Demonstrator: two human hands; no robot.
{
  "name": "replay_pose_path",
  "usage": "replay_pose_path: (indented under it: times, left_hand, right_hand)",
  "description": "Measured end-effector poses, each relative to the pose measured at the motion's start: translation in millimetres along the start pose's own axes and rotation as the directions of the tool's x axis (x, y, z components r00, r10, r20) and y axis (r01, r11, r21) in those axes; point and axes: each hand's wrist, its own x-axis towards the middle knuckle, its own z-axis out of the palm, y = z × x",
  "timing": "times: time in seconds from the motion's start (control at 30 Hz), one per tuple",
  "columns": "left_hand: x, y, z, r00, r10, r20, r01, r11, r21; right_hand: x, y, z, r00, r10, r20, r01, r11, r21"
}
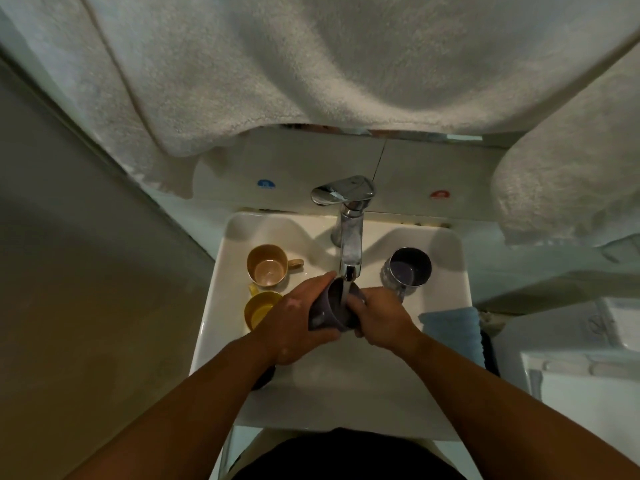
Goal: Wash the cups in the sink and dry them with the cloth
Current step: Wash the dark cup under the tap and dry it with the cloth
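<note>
I hold a dark purple cup point(329, 311) under the chrome tap point(349, 237), and water runs into its mouth. My left hand point(294, 323) wraps the cup's left side. My right hand point(377, 318) grips its right side and rim. Two yellow cups stand on the left part of the white sink point(446, 244): a tan one point(268, 265) further back and a brighter one point(259, 308) partly behind my left hand. A dark cup point(410, 266) and a clear glass point(394, 284) stand to the right of the tap. A blue cloth point(453, 329) lies on the sink's right edge.
Large white towels point(311, 64) hang overhead and at the right point(568, 174), low over the back of the sink. A grey wall point(69, 271) runs along the left. A white unit point(581, 382) stands at the right, beyond the cloth.
</note>
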Motion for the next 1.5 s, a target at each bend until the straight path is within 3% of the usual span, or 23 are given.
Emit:
replay_pose_path:
  times: [0.07,0.13,0.23,0.4,0.53,0.57,0.6,0.73,0.77,0.87,0.93,0.97,1.03,1.07,1.13,1.2,1.23,1.27,1.33,1.37,1.4,1.47,1.5]
  left_hand:
    - [2,4,0,0.997,0.054,-0.054,-0.05,0.997,0.062]
    - [3,3,-2,0.987,0.098,-0.129,-0.087,0.992,0.092]
    - [6,6,-6,0.97,0.165,-0.179,-0.148,0.983,0.104]
    - [3,9,1,0.947,0.164,-0.275,-0.138,0.984,0.114]
    - [-1,-3,-3,0.944,0.152,-0.292,-0.107,0.981,0.163]
    - [-1,-4,-3,0.946,0.153,-0.287,-0.108,0.98,0.167]
    - [-2,-4,-2,0.946,0.147,-0.287,-0.101,0.98,0.169]
    - [-6,-4,3,0.952,0.109,-0.286,-0.066,0.986,0.155]
    - [-6,-3,3,0.949,0.111,-0.295,-0.069,0.987,0.146]
    - [-4,-2,1,0.936,0.157,-0.315,-0.114,0.982,0.151]
    - [-4,0,0,0.941,0.153,-0.303,-0.112,0.983,0.147]
    - [-4,2,0,0.938,0.157,-0.308,-0.114,0.982,0.154]
    - [-5,6,2,0.932,0.166,-0.323,-0.114,0.978,0.172]
    - [-4,3,4,0.934,0.161,-0.319,-0.11,0.979,0.171]
    - [-4,-1,4,0.942,0.15,-0.301,-0.105,0.981,0.161]
    - [-5,-9,1,0.952,0.137,-0.274,-0.097,0.983,0.153]
    - [-6,-11,0,0.959,0.126,-0.256,-0.09,0.985,0.15]
    - [-7,-10,0,0.964,0.122,-0.237,-0.089,0.985,0.148]
    - [-7,-6,2,0.969,0.112,-0.219,-0.082,0.986,0.142]
    - [-7,-6,3,0.968,0.114,-0.226,-0.08,0.985,0.151]
    - [-7,-5,1,0.967,0.117,-0.226,-0.083,0.984,0.155]
    - [-6,-8,-5,0.973,0.117,-0.199,-0.09,0.986,0.139]
    - [-7,-10,-7,0.975,0.119,-0.186,-0.094,0.986,0.137]
  right_hand:
    - [-6,-2,3,0.994,0.098,0.042,-0.105,0.964,0.245]
    - [-14,-5,2,0.992,0.045,0.121,-0.086,0.93,0.356]
    - [-16,-2,-5,0.988,-0.061,0.139,0.006,0.93,0.367]
    - [-7,1,5,0.989,-0.109,-0.1,0.123,0.981,0.15]
    - [-12,-6,15,0.998,-0.013,0.058,-0.018,0.864,0.503]
    - [-13,-8,14,0.998,-0.006,0.059,-0.025,0.865,0.501]
    - [-13,-8,12,1.0,-0.005,0.028,-0.009,0.88,0.475]
    - [-3,-5,8,0.995,-0.068,-0.079,0.071,0.997,0.036]
    - [-3,-5,10,0.995,-0.049,-0.083,0.052,0.998,0.026]
    - [-9,-9,12,0.998,-0.031,-0.047,0.041,0.967,0.25]
    - [-8,-7,9,0.996,-0.077,-0.049,0.086,0.976,0.198]
    - [-3,-5,8,0.993,-0.101,-0.054,0.1,0.995,-0.018]
    - [3,1,9,0.987,-0.16,-0.002,0.143,0.891,-0.431]
    - [5,3,12,0.985,-0.171,-0.024,0.14,0.874,-0.466]
    - [1,-1,15,0.99,-0.119,-0.077,0.104,0.978,-0.182]
    - [-3,-2,15,0.998,-0.056,-0.026,0.059,0.99,0.126]
    - [-2,-2,13,0.997,-0.076,0.011,0.075,0.994,0.075]
    - [-1,-1,11,0.994,-0.108,0.023,0.11,0.989,-0.095]
    - [8,5,11,0.981,-0.184,0.054,0.182,0.808,-0.56]
    - [10,9,14,0.975,-0.218,0.044,0.194,0.737,-0.648]
    - [10,12,19,0.974,-0.224,0.022,0.19,0.766,-0.614]
    - [4,8,21,0.981,-0.194,-0.013,0.181,0.938,-0.294]
    - [0,6,19,0.984,-0.18,0.0,0.177,0.966,-0.191]
